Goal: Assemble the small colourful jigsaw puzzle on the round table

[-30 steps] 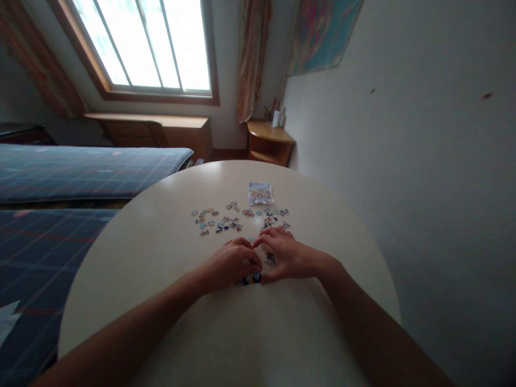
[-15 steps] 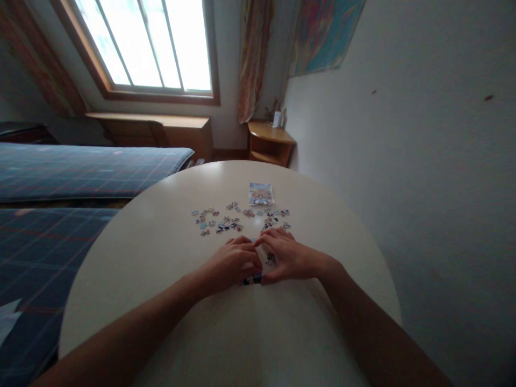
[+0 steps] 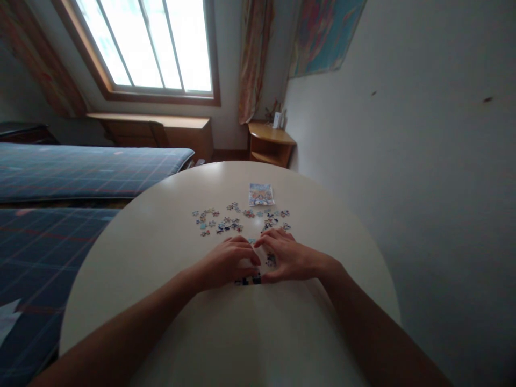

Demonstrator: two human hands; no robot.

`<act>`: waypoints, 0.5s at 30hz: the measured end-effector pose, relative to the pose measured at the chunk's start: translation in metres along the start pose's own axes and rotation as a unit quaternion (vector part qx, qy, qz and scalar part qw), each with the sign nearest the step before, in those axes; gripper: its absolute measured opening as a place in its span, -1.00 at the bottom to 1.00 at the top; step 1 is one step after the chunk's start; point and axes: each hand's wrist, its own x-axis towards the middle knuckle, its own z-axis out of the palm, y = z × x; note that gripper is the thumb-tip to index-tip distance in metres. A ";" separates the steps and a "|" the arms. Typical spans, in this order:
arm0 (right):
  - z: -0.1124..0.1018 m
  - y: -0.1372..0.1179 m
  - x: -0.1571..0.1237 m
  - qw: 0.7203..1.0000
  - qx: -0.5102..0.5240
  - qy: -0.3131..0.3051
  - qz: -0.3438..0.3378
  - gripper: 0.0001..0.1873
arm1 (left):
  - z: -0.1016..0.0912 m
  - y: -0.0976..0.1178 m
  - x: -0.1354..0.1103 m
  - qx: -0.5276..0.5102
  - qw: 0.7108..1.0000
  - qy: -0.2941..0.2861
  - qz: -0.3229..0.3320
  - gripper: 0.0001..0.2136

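Low over the near middle of the table, my left hand (image 3: 229, 262) is curved with a gap between thumb and fingers, and I see nothing held in it. Under its thumb shows a strip of dark and white jigsaw pieces (image 3: 249, 280). My right hand (image 3: 291, 257) arches just to the right, its thumb and fingertips well apart. Inside that arch lies a small cluster of jigsaw pieces (image 3: 271, 260). A light blue piece (image 3: 252, 241) peeks out between the two hands' fingertips. Whatever else lies beneath the palms is hidden.
Several loose jigsaw pieces (image 3: 228, 224) are scattered beyond my hands on the round white table (image 3: 161, 215). More pieces (image 3: 271, 219) lie behind my right hand. A printed picture packet (image 3: 261, 194) lies farther back. Checked mattresses (image 3: 88, 172) stand left; a wall (image 3: 423, 177) runs along the right.
My left hand has shifted slightly left and its thumb has parted from the fingers, uncovering more of the near strip of pieces. My right hand has stayed almost still.
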 end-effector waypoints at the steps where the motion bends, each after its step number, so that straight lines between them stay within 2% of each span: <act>1: 0.000 0.001 0.000 1.000 0.001 0.001 0.001 -0.27 | 0.000 0.000 0.000 -0.002 1.000 0.000 0.001 -0.88; 10: 0.002 0.002 0.000 1.000 -0.004 0.000 0.000 -0.27 | 0.004 0.003 0.002 -0.012 1.000 -0.017 0.005 -0.89; 15: 0.000 0.002 0.000 1.000 -0.005 -0.004 0.002 -0.28 | 0.003 -0.003 0.000 -0.024 1.000 0.004 0.014 -0.92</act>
